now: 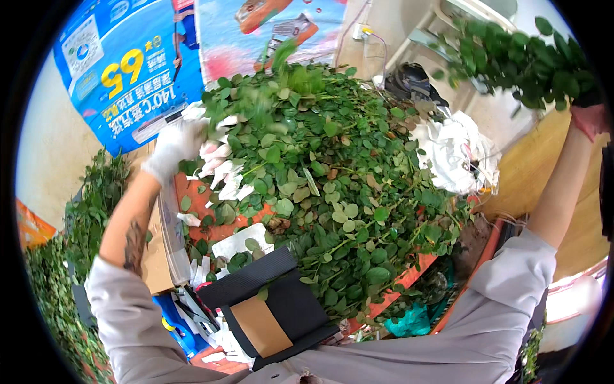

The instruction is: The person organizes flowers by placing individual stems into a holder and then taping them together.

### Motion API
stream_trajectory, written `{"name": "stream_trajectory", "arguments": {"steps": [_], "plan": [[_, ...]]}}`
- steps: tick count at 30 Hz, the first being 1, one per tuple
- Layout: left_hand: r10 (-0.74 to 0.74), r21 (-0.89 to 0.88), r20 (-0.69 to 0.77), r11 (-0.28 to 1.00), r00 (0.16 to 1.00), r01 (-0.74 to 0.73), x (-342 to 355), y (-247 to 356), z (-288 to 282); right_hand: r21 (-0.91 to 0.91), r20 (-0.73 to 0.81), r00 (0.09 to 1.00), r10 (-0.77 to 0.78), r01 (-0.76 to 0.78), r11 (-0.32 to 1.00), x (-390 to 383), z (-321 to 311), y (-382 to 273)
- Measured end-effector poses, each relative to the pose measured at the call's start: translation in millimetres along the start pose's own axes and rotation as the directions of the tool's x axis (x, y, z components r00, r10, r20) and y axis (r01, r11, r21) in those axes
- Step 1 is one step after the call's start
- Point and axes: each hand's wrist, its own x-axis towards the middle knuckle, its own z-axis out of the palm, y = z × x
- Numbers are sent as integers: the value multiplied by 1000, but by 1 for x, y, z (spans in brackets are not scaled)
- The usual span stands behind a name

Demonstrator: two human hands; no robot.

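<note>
My right hand (590, 120), in a pinkish glove, is raised at the far right. It is closed around a bunch of leafy green stems (518, 64) that points left. My left hand (176, 146) wears a white glove and reaches to the left edge of the heap. Motion smears its fingers, so whether they grip anything is unclear. Close to it lie several pale, white-wrapped flower heads (220, 163), and a blurred leafy sprig (272, 99) shows just right of it. A large heap of leafy cut stems (345, 173) covers most of the orange-red table (240, 221).
Near me stands a black padded piece with a brown patch (262, 320), beside a blue box (179, 326). A cardboard box (160, 249) is on the left. White cloth or plastic (460, 153) lies right of the heap, below a pale chair (428, 32). More foliage (57, 307) fills the lower left.
</note>
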Motion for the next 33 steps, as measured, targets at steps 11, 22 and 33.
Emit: {"name": "stream_trajectory", "arguments": {"steps": [11,22,33], "plan": [[26,-222,-124,974,992,-53,37,7,46,258,431,862,-266,165,952,-148,110,-117],[264,-827,316,548,911,128,-10,31,163,393,616,589,-523,345,852,-245,188,-211],[484,-926,168,-221,859,306,-46,32,101,670,742,250,-622,-281,687,-285,244,-264]]}}
